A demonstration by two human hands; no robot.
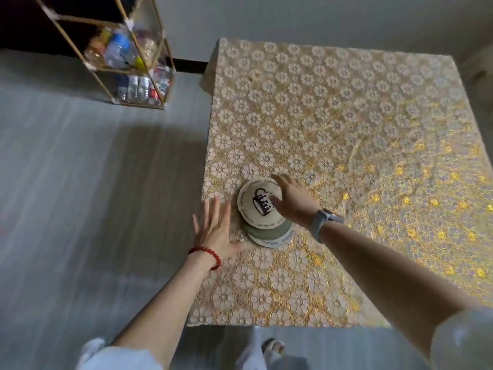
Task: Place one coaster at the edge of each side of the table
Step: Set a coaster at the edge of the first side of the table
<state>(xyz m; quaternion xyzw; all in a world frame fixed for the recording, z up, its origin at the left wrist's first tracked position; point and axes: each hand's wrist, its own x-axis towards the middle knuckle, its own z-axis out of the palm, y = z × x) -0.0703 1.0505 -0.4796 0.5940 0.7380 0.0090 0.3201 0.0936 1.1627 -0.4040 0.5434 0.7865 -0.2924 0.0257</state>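
A small stack of round coasters (pixel 266 231) sits near the left edge of the table (pixel 346 116), which wears a gold and white floral lace cloth. The top coaster (pixel 253 204) is cream with a dark mug drawing and lies shifted off the ones below. My right hand (pixel 289 200) rests on its right half, fingers spread over it. My left hand (pixel 216 231) lies flat and open on the cloth just left of the stack, at the table's left edge, holding nothing.
A gold wire-frame shelf (pixel 112 52) with bottles stands on the grey floor at the far left. A wall runs behind the table. My feet (pixel 269 348) show below the table's near edge.
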